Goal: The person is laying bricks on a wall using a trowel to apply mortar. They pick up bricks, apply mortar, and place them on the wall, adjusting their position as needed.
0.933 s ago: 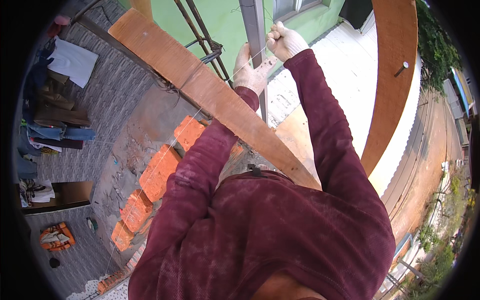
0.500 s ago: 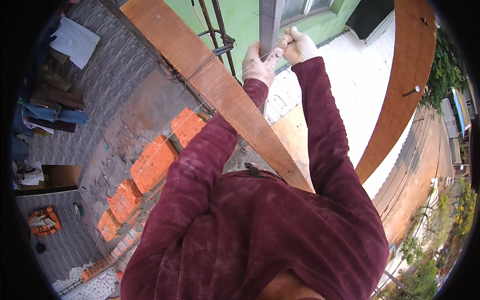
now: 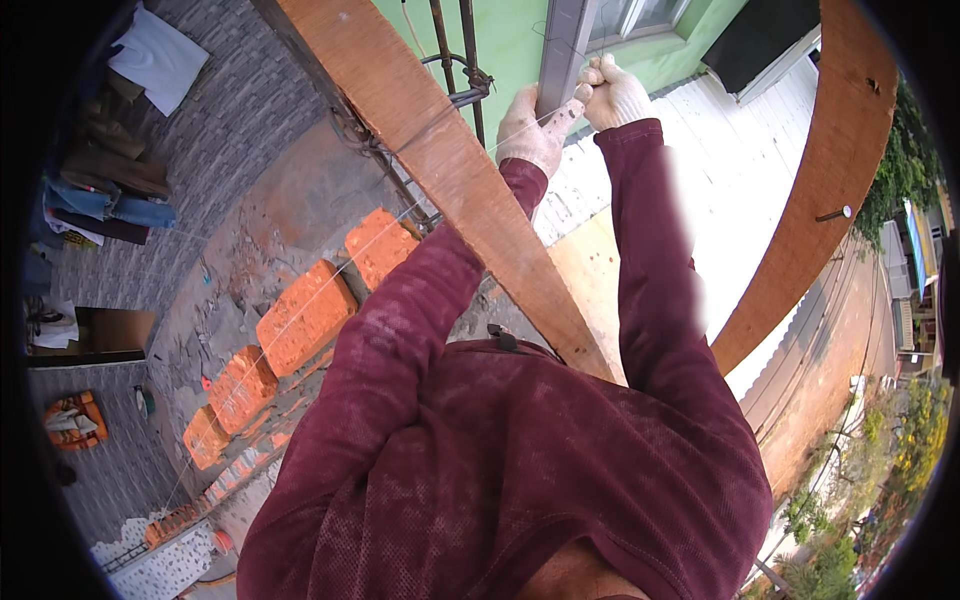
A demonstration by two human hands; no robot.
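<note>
My left hand (image 3: 535, 132), in a pale, stained work glove, wraps round a grey metal post (image 3: 562, 60), its thumb toward the other hand. Beside the post my right hand (image 3: 615, 95), gloved too, is closed with fingertips pinched on a thin string (image 3: 375, 235). The fingertips of both hands nearly meet there. From them the taut string runs down left, across a wooden plank (image 3: 430, 130) and along a row of orange bricks (image 3: 305, 318). A thin loose wire (image 3: 570, 45) curls by the post above my hands.
A second wooden board (image 3: 815, 210) with a protruding nail (image 3: 833, 214) curves down the right side. Steel bars (image 3: 465, 60) stand left of the post, before a green wall (image 3: 510, 30). Clothes (image 3: 110, 205) hang at far left. A white roof surface (image 3: 740, 160) lies beyond my right arm.
The view has shifted, so post, planks and hands appear slightly farther right. Both hands stay at the post, and my right fingers keep their pinch on the string.
</note>
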